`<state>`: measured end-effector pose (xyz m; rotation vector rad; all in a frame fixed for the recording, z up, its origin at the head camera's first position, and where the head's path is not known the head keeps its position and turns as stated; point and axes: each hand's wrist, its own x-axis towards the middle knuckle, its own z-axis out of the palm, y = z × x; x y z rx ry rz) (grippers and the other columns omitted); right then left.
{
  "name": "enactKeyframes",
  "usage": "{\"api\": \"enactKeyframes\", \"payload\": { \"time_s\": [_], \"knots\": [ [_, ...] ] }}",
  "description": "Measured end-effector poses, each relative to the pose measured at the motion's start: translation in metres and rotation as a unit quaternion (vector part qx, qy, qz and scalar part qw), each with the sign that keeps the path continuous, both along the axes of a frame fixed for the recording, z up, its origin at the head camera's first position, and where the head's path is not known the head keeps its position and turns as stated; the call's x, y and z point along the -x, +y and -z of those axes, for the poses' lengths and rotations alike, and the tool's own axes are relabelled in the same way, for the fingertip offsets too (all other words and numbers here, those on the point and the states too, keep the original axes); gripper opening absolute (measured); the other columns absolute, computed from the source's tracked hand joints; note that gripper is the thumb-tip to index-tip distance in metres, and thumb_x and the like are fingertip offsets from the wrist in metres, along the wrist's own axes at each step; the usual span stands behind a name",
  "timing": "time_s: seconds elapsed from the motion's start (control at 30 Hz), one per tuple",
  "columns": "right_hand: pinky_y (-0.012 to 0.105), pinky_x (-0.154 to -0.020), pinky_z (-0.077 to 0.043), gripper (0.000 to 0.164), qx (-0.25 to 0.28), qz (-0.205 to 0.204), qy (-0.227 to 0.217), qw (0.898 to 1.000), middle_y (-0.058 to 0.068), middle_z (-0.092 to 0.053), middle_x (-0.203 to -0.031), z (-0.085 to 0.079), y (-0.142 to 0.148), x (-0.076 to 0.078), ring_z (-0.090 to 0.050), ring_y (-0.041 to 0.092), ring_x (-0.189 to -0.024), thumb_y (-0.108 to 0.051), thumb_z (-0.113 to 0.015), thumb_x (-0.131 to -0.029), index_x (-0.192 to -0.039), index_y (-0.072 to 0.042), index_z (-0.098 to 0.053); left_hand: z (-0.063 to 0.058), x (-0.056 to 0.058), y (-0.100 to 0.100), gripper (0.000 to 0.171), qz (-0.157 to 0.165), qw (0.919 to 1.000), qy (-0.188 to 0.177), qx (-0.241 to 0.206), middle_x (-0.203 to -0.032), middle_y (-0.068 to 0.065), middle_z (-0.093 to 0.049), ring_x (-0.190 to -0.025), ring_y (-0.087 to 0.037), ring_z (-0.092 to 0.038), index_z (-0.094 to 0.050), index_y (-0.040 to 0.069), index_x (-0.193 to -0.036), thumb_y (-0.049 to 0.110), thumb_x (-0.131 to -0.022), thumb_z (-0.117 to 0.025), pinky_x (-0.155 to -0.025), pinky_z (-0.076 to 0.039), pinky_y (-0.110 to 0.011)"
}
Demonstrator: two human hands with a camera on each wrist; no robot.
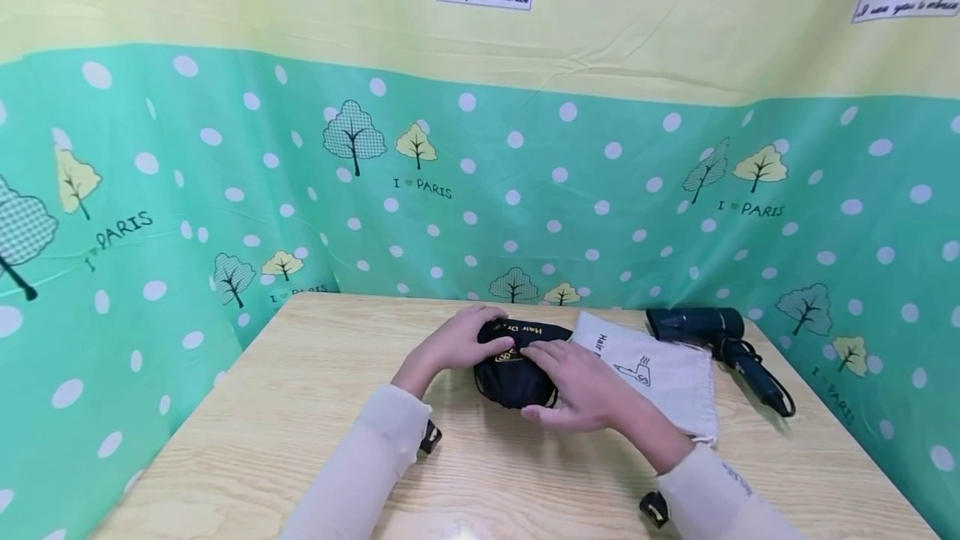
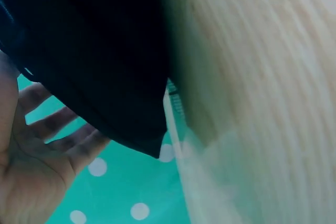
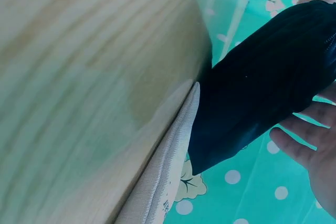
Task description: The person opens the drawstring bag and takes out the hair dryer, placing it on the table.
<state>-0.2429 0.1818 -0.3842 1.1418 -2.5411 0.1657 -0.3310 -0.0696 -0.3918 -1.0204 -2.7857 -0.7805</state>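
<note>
A black drawstring pouch (image 1: 516, 382) with gold "Hair" lettering, bulging with something hidden inside, sits toward the back of the wooden table. My left hand (image 1: 463, 342) rests over its left side, thumb stretched across the front. From the right, my right hand (image 1: 583, 386) lays its extended fingers on the pouch's top. The left wrist view has the left fingers (image 2: 60, 124) spread alongside the dark cloth (image 2: 100, 61). Straight right fingers (image 3: 296, 148) show beside the same pouch (image 3: 252, 87) in the right wrist view.
Just right of the black pouch lies a flat pale grey pouch (image 1: 678, 398) printed with a hair dryer. A dark hair dryer (image 1: 693, 323), its cord wrapped by the handle, lies at the table's right back. Polka-dot curtains (image 1: 517, 190) stand behind and beside the table (image 1: 300, 407).
</note>
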Motion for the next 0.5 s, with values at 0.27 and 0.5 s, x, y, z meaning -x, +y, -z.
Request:
{"api": "enactKeyframes", "payload": {
  "time_s": [0.27,0.5],
  "knots": [
    [0.052,-0.105,-0.046,0.077,0.047,0.008,-0.043,0.998,0.013,-0.061,-0.139,-0.006,-0.002,0.010,-0.056,0.032,-0.129,-0.063,-0.060,-0.091,-0.144,-0.007,-0.055,-0.019,-0.011,-0.001,0.047,0.029,0.9953,0.004,-0.092,-0.125,-0.006,-0.065,-0.116,-0.022,-0.060,-0.060,0.013,-0.138,0.045,-0.104,-0.057,-0.097,-0.052,-0.041],
    [0.047,-0.095,-0.052,0.070,0.082,0.034,-0.076,0.993,0.009,-0.064,-0.133,-0.013,-0.005,0.018,-0.062,0.025,-0.117,-0.059,-0.059,-0.093,-0.143,-0.010,-0.056,-0.032,-0.022,0.000,0.035,0.061,0.9896,0.017,-0.129,-0.103,0.004,-0.065,-0.097,-0.013,-0.059,-0.066,0.012,-0.123,0.039,-0.102,-0.061,-0.083,-0.052,-0.034]
  ]
}}
